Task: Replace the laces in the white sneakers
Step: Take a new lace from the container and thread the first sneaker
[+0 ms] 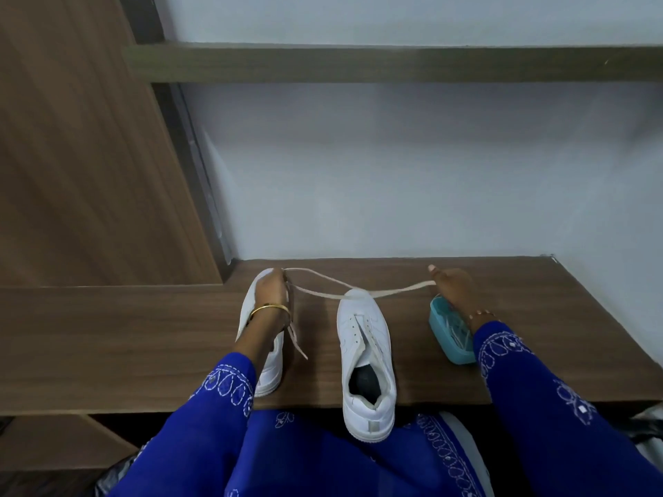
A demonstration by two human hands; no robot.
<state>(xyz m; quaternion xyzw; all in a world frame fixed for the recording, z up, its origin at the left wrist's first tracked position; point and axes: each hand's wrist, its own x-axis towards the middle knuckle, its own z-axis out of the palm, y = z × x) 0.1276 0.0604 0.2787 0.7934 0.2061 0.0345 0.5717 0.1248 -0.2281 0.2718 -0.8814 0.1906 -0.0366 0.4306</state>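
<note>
— What's on your feed?

— I see a dark wood-grain bench [143,335] with two white sneakers. The middle sneaker [366,356] is smooth leather-like, its tongue laid open, eyelets bare, heel hanging just over the near edge. The left sneaker [260,338] lies mostly under the forearm.

— And the lace?

— A flat, cream, ribbon-like lace [323,290] stretches across the middle sneaker's toe, pulled between both hands. One loose end trails down beside the left sneaker.

— Hands?

— The left hand [271,290] pinches the lace with curled fingers, over the left sneaker's toe. The right hand [454,283] grips the other end, thumb raised. There's a thin gold bangle [269,309] on the left wrist, and embroidered blue sleeves on both arms.

— Anything else?

— A teal plastic tub [446,333], rounded and rectangular, sits just under the right wrist, with pale strands inside; I can't tell what they are. Pale wall behind.
</note>
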